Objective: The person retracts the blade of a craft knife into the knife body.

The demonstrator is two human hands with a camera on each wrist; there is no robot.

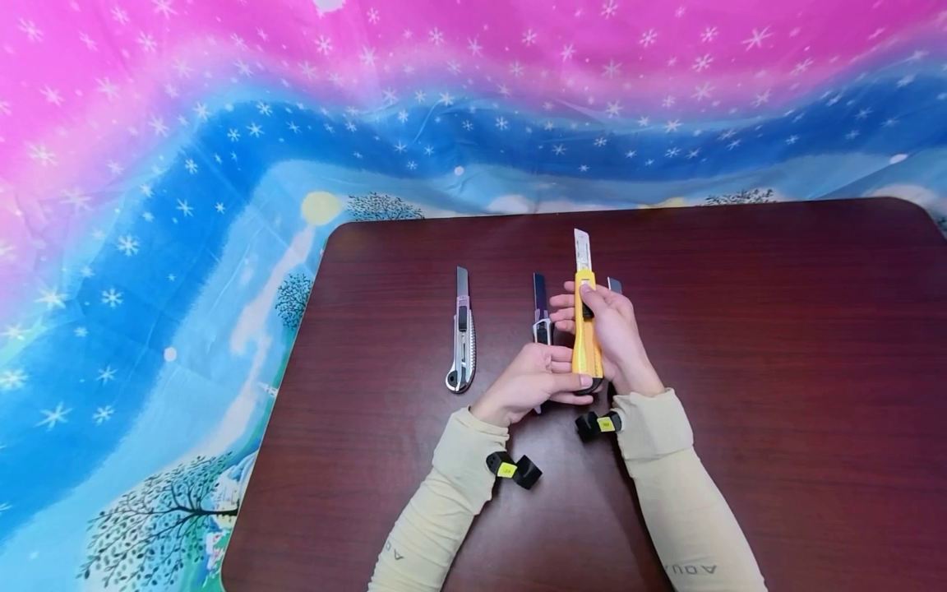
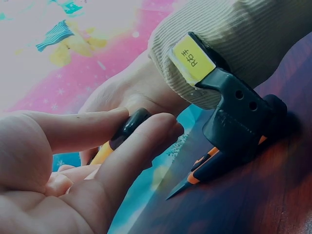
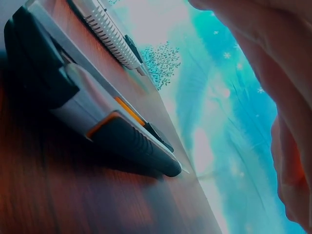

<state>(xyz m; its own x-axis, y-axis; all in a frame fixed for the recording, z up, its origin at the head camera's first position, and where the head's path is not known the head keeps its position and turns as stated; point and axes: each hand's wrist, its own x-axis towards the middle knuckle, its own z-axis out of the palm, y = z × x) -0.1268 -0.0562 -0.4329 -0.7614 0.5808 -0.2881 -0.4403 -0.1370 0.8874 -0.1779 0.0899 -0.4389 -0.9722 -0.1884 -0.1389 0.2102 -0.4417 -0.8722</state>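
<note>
A yellow utility knife is held upright over the table, its blade extended away from me. My right hand grips its upper body, with the thumb on the dark slider. Lower down, my left hand pinches the black end cap between thumb and finger. In the right wrist view only part of my right hand shows at the right edge. Behind the hands lies a second utility knife with a dark blade, partly hidden.
A silver utility knife lies to the left on the dark red table. Another one's blade tip shows past my right hand; its black-and-orange body appears in the left wrist view. A printed cloth hangs behind.
</note>
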